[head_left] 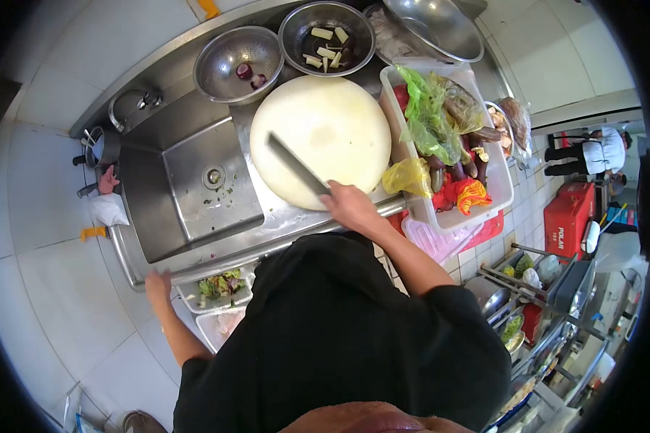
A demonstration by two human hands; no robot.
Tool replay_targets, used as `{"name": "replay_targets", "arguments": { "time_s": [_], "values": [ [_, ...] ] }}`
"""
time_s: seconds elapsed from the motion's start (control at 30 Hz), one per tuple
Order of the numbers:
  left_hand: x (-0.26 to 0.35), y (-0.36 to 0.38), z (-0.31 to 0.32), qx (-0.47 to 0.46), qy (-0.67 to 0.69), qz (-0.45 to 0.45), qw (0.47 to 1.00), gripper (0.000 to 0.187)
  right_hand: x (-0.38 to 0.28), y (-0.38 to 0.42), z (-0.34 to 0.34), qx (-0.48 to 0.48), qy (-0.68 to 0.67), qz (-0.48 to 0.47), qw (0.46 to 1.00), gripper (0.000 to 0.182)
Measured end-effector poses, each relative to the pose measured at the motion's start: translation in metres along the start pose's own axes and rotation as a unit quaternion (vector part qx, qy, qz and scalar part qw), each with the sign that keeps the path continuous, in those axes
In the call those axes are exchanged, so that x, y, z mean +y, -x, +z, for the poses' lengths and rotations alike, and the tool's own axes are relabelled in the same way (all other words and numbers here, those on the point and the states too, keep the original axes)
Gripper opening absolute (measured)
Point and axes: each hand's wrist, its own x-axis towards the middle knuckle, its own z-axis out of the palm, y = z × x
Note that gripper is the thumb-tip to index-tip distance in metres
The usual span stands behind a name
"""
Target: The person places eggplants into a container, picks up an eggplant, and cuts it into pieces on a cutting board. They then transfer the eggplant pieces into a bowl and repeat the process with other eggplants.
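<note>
Knife [295, 163] slants far-left over the board [339, 115], right hand [352, 207] fingers clamped on its near end; left hand [158, 283] well away, fingers unclear.

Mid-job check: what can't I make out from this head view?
Head view, hidden: the handle of the knife, covered by the right hand.
Head view, blurred: the left hand; contact with the sink rim is unclear.
Head view, hidden: whatever lies under the green bag in the crate.
Head view, cut off by top edge: the upper-right steel bowl.
</note>
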Motion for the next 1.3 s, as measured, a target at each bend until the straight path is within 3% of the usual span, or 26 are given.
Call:
{"name": "replay_targets", "arguments": {
  "time_s": [0.03, 0.07, 0.13, 0.17, 0.23, 0.27, 0.3, 0.33, 0.4, 0.47, 0.6, 0.7, 0.8, 0.83, 0.9, 1.0, 1.1, 1.13, 1.23, 1.3],
  "values": [
    [0.075, -0.005, -0.069, 0.07, 0.127, -0.002, 0.989, 0.044, 0.012, 0.006, -0.009, 0.022, 0.014, 0.026, 0.999, 0.036],
    [0.126, -0.032, -0.105, 0.064, 0.175, 0.071, 0.98, 0.037, 0.023, 0.011, -0.017, 0.043, 0.028, 0.052, 0.997, 0.034],
    [0.259, -0.047, -0.185, 0.153, 0.29, 0.199, 0.923, 0.031, 0.05, 0.018, -0.021, 0.061, 0.047, 0.075, 0.994, 0.032],
    [0.314, -0.06, -0.212, 0.168, 0.218, 0.253, 0.927, 0.03, 0.06, 0.02, -0.02, 0.071, 0.056, 0.087, 0.992, 0.031],
    [0.427, -0.077, -0.252, 0.186, 0.263, 0.349, 0.88, 0.035, 0.07, 0.026, -0.018, 0.081, 0.039, 0.098, 0.991, 0.029],
    [0.481, -0.09, -0.268, 0.089, 0.277, 0.375, 0.88, 0.039, 0.074, 0.029, -0.017, 0.086, 0.031, 0.104, 0.99, 0.028],
    [0.533, -0.107, -0.275, 0.087, 0.264, 0.441, 0.853, 0.039, 0.075, 0.03, -0.017, 0.094, 0.025, 0.11, 0.989, 0.027],
    [0.587, -0.138, -0.259, 0.069, 0.348, 0.501, 0.789, 0.045, 0.075, 0.031, -0.014, 0.101, 0.019, 0.117, 0.988, 0.027],
    [0.678, -0.173, -0.237, 0.081, 0.321, 0.529, 0.782, 0.068, 0.069, 0.03, -0.014, 0.103, 0.01, 0.141, 0.984, 0.025],
    [0.737, -0.179, -0.229, 0.044, 0.244, 0.475, 0.844, 0.076, 0.066, 0.029, -0.016, 0.094, 0.002, 0.148, 0.985, 0.025],
    [0.751, -0.133, -0.268, 0.035, 0.155, 0.408, 0.899, 0.065, 0.074, 0.028, -0.015, 0.104, -0.001, 0.133, 0.986, 0.026],
    [0.753, -0.166, -0.248, 0.103, 0.1, 0.503, 0.853, 0.047, 0.08, 0.027, -0.016, 0.098, -0.003, 0.134, 0.986, 0.026],
    [0.733, -0.211, -0.244, 0.084, 0.129, 0.489, 0.859, 0.031, 0.083, 0.025, -0.019, 0.092, -0.008, 0.13, 0.987, 0.026],
    [0.732, -0.241, -0.234, 0.142, 0.224, 0.488, 0.832, 0.022, 0.083, 0.025, -0.021, 0.093, -0.011, 0.129, 0.987, 0.026],
    [0.711, -0.258, -0.251, 0.156, 0.275, 0.454, 0.833, 0.031, 0.079, 0.025, -0.027, 0.079, -0.01, 0.139, 0.987, 0.027],
    [0.694, -0.253, -0.279, 0.002, 0.3, 0.466, 0.832, 0.053, 0.077, 0.025, -0.03, 0.067, -0.013, 0.149, 0.986, 0.027],
    [0.687, -0.231, -0.281, -0.066, 0.12, 0.514, 0.847, 0.07, 0.082, 0.024, -0.025, 0.083, -0.02, 0.142, 0.986, 0.027],
    [0.683, -0.235, -0.263, -0.008, 0.031, 0.565, 0.824, 0.074, 0.083, 0.024, -0.023, 0.093, -0.021, 0.139, 0.986, 0.027],
    [0.688, -0.222, -0.249, 0.008, 0.038, 0.541, 0.84, 0.061, 0.081, 0.023, -0.027, 0.088, -0.025, 0.138, 0.986, 0.027],
    [0.692, -0.234, -0.242, 0.036, 0.13, 0.53, 0.837, 0.044, 0.081, 0.021, -0.027, 0.074, -0.027, 0.146, 0.986, 0.028]
  ]
}}
